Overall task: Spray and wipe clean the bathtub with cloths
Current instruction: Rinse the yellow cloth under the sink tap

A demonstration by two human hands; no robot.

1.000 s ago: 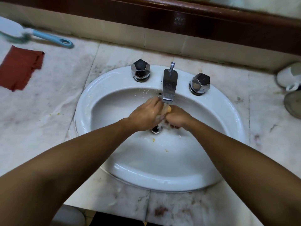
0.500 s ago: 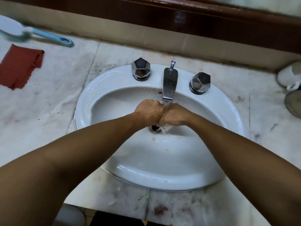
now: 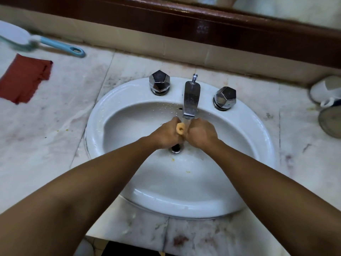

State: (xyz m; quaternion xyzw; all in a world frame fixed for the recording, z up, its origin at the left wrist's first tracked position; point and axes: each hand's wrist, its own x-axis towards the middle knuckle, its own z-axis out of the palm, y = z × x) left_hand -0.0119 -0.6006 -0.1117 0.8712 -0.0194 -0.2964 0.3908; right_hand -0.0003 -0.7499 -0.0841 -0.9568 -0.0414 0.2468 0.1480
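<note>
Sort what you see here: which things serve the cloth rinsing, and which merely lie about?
In use: yellow rolled cloth, gripped by left hand, right hand alongside; chrome tap spout, running; white oval basin.
Lying about: red folded cloth; blue-handled scrubbing brush; white ceramic cup.

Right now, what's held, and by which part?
Rolled yellow cloth, left hand gripping below its protruding end; right hand grip cannot be told.

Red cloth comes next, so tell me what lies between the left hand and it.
Nothing visible blocks it. Only the sink rim and marble counter lie between the left hand, which grips a yellow cloth, and the red cloth. The brush lies behind it, apart.
</note>
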